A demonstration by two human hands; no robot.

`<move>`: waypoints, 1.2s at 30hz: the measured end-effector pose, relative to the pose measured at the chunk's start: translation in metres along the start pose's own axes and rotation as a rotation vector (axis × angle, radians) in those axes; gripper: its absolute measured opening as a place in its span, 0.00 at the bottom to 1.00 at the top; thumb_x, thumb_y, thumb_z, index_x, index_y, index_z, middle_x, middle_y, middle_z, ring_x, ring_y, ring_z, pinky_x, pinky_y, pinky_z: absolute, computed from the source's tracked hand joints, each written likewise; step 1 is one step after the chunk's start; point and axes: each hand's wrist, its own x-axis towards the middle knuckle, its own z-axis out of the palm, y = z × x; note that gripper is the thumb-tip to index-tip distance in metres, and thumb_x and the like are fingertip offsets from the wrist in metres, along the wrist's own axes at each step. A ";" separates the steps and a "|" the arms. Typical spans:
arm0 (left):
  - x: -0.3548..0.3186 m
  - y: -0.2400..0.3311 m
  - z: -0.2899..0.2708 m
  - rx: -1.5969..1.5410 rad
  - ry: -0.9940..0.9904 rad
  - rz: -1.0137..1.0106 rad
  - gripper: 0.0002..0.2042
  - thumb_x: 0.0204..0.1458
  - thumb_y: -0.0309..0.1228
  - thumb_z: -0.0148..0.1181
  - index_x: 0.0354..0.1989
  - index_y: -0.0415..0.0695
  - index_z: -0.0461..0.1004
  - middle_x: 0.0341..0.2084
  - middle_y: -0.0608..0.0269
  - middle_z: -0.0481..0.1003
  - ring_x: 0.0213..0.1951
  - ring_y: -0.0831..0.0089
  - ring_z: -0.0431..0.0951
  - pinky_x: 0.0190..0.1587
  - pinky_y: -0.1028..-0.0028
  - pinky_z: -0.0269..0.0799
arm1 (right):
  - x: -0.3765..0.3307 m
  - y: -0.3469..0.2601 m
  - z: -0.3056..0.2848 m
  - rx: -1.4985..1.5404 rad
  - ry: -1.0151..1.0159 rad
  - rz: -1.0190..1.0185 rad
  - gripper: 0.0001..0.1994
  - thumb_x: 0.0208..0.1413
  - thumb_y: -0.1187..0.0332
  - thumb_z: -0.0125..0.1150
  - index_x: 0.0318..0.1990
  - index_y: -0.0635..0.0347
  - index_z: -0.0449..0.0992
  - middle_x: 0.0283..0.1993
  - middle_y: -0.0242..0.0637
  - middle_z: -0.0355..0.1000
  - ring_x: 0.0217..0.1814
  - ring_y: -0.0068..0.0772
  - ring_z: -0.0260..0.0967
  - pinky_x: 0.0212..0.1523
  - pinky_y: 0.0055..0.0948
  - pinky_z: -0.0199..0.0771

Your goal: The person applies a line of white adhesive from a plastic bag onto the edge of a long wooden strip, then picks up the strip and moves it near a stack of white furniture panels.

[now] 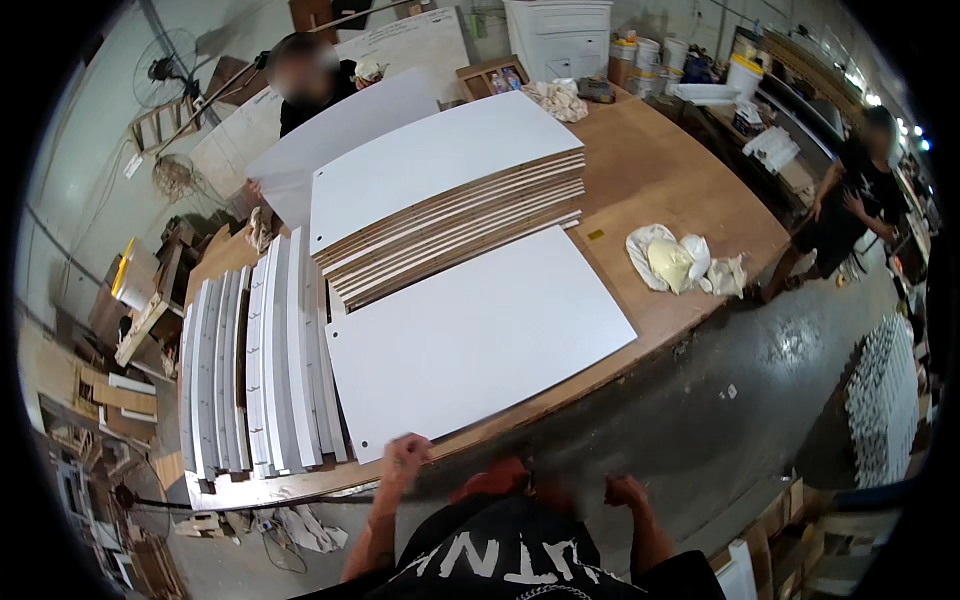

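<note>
Blur softens both hands, so detail on them is poor; the left hand (405,452) rests at the near edge of a flat white panel (480,335), its fingers curled over that edge and seemingly gripping it, though the hold itself is hard to make out; the right hand (625,491) hangs off the worktop (670,180) over the floor, holding nothing, and whether its fingers are spread or closed I cannot tell; the forearms are cut off by the lower rim, with a dark printed shirt between them.

The panel is a thin rectangular sheet, smooth and matt white, with small holes near its left corners; it lies flat on the brown wooden worktop, just before a stack (450,200) of like panels whose tan layered edges show; to the left, narrower white boards (265,370) stand on edge in a row.

Crumpled rags (680,262), white and yellowish, lie on the worktop to the right; at the far end sits a wooden tray (490,75) with small bottles inside, and white buckets (640,55) whose contents are hidden.

Two other people stand beyond the worktop, one far behind lifting a white sheet (340,130), one at the right.
</note>
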 end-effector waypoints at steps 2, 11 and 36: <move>0.014 0.003 -0.027 -0.020 0.294 0.019 0.08 0.52 0.27 0.52 0.29 0.37 0.75 0.18 0.60 0.76 0.23 0.77 0.76 0.28 0.78 0.71 | -0.005 -0.038 -0.027 0.045 -0.101 -0.024 0.22 0.49 0.50 0.58 0.41 0.61 0.76 0.29 0.35 0.75 0.30 0.29 0.74 0.30 0.35 0.73; 0.108 -0.053 -0.072 0.593 0.872 -0.158 0.26 0.51 0.38 0.53 0.57 0.41 0.57 0.53 0.39 0.60 0.54 0.45 0.60 0.50 0.49 0.57 | -0.035 -0.124 -0.095 0.176 -0.013 0.055 0.18 0.45 0.57 0.58 0.38 0.62 0.76 0.27 0.38 0.74 0.29 0.31 0.73 0.29 0.34 0.71; 0.131 -0.038 -0.066 0.622 1.057 -0.215 0.28 0.51 0.39 0.53 0.57 0.35 0.57 0.48 0.39 0.65 0.50 0.47 0.64 0.49 0.53 0.58 | 0.019 -0.268 -0.278 0.728 0.454 -0.199 0.10 0.55 0.67 0.52 0.31 0.67 0.72 0.29 0.34 0.70 0.30 0.20 0.65 0.32 0.23 0.67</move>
